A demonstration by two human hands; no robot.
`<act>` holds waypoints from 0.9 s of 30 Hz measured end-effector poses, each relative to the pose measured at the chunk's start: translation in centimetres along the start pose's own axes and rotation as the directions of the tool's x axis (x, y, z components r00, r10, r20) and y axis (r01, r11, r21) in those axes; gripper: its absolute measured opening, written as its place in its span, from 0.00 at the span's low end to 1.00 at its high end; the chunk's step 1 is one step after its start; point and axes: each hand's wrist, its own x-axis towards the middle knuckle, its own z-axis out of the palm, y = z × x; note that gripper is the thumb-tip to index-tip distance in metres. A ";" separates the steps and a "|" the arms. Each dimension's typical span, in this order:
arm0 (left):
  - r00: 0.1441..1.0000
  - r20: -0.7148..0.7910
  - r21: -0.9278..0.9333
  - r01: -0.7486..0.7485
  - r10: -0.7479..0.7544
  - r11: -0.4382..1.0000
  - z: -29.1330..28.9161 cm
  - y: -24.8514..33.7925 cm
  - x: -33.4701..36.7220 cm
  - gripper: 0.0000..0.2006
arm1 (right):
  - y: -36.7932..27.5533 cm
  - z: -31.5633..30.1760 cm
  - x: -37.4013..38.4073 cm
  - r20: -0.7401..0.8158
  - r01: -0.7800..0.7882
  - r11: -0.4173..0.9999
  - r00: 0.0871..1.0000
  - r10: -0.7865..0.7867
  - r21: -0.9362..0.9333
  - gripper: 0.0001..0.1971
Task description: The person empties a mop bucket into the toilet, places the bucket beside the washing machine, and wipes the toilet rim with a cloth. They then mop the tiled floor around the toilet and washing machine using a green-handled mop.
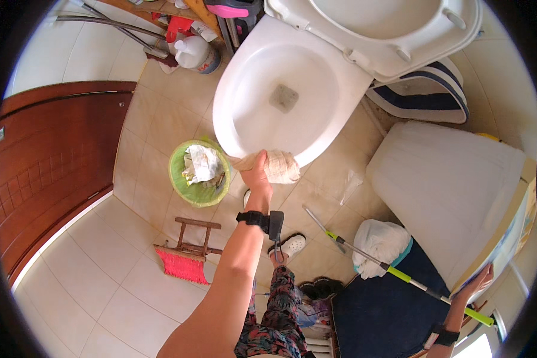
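My left hand (256,174) is closed on a beige cloth (280,166), pressing it to the front rim of the white toilet bowl (235,107). The toilet seat and lid (388,59) are raised, and a little water shows at the bottom of the bowl. Off to the right, my right hand (478,281) lies against the edge of a white boxy appliance (453,185), its fingers stretched out and holding nothing. A green and grey mop pole (397,273) slants past just below that hand.
Left of the toilet stands a green wastebasket (182,190) holding crumpled paper. Behind it is a white bottle (194,55). A small red-seated stool (182,265) sits near my legs. A white bag (376,244) fills a bin at right; a brown door (59,161) is at left.
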 end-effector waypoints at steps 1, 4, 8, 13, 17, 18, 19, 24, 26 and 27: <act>0.997 -0.030 0.069 -0.067 0.069 0.995 0.1 0.2 0.3 0.30 | -0.1 0.0 -0.2 0.014 0.006 1.000 1.000 -0.006 0.023 0.30; 0.946 -0.038 0.399 -0.280 0.321 0.873 0.0 0.8 1.7 0.36 | -0.3 -0.2 -0.2 0.058 -0.095 0.993 0.994 0.090 0.074 0.29; 0.783 0.184 0.716 -0.521 0.594 0.465 -0.1 3.9 4.9 0.41 | -0.6 -0.3 -0.4 0.086 -0.146 0.985 0.987 0.138 0.094 0.26; 0.933 0.307 0.925 -0.339 0.188 0.172 6.9 12.0 10.1 0.43 | -0.6 0.0 -0.7 0.059 -0.227 0.962 0.974 0.221 0.151 0.24; 0.758 0.543 0.828 -0.412 0.361 -0.381 17.4 13.3 13.1 0.44 | -0.5 0.1 -0.6 0.068 -0.228 0.963 0.973 0.220 0.143 0.24; 0.761 0.555 0.811 -0.406 0.337 -0.421 20.4 13.2 13.9 0.46 | -0.6 0.0 -0.6 0.076 -0.220 0.967 0.974 0.212 0.131 0.24; 0.762 0.565 0.798 -0.407 0.316 -0.445 22.9 12.9 14.2 0.47 | -0.7 0.0 -0.6 0.054 -0.210 0.970 0.977 0.205 0.123 0.24; 0.664 0.557 0.815 -0.320 0.499 -0.484 27.0 9.6 12.5 0.41 | -1.4 0.3 -0.8 0.041 -0.168 0.978 0.986 0.165 0.126 0.26; 0.655 0.525 0.846 -0.335 0.543 -0.415 28.2 6.9 11.9 0.38 | -1.7 0.4 -0.9 0.047 -0.186 0.976 0.982 0.182 0.114 0.26; 0.590 0.579 0.809 -0.326 0.563 -0.490 29.4 5.2 11.8 0.41 | -1.8 0.5 -0.9 0.040 -0.219 0.967 0.976 0.216 0.131 0.26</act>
